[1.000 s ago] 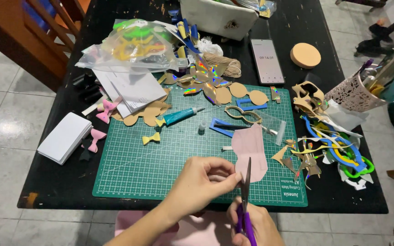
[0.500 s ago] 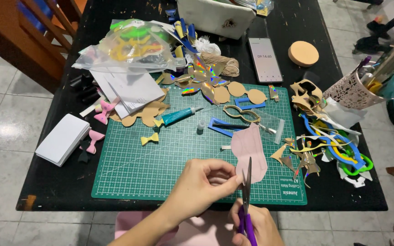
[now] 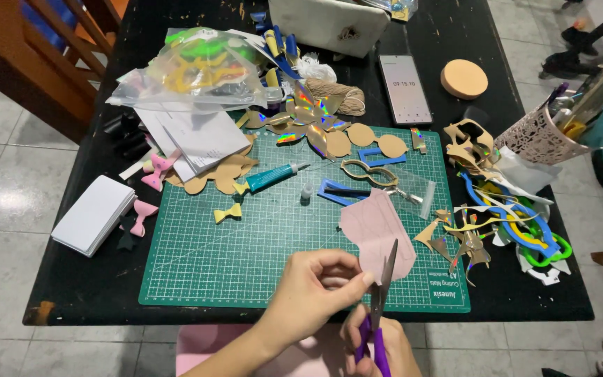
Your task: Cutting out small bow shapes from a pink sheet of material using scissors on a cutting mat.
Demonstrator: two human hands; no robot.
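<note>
Cutting is the step in hand: the left hand (image 3: 308, 293) pinches the near edge of a pale pink foam sheet (image 3: 377, 234) between thumb and fingertips, and the right hand (image 3: 378, 345) works purple-handled scissors (image 3: 380, 307) whose blades point away and stand slightly parted against that same edge. The right hand's grip is wrapped through the handles; the sheet lies over the near right part of the green cutting mat (image 3: 246, 237), just beyond both hands at the near edge of the black tabletop (image 3: 85, 293).

As a judgement, the cut looks barely started, and carrying it on would call for the left hand to keep the foam taut and turn it as the blades bite, since soft foam can buckle or tear off line.

Containers: a clear plastic bag (image 3: 197, 70) at the far left holds yellow and green foam pieces, packed loosely and showing through the film. A pink perforated cup (image 3: 539, 136) at the far right holds pens or tools standing up; which ones, I cannot tell. A small clear sleeve (image 3: 417, 195) lies flat on the mat right of a blue foam strip (image 3: 340, 190); whether anything is inside is unclear. A teal glue tube (image 3: 273, 176) lies uncapped-looking beside tan cut-outs.
</note>
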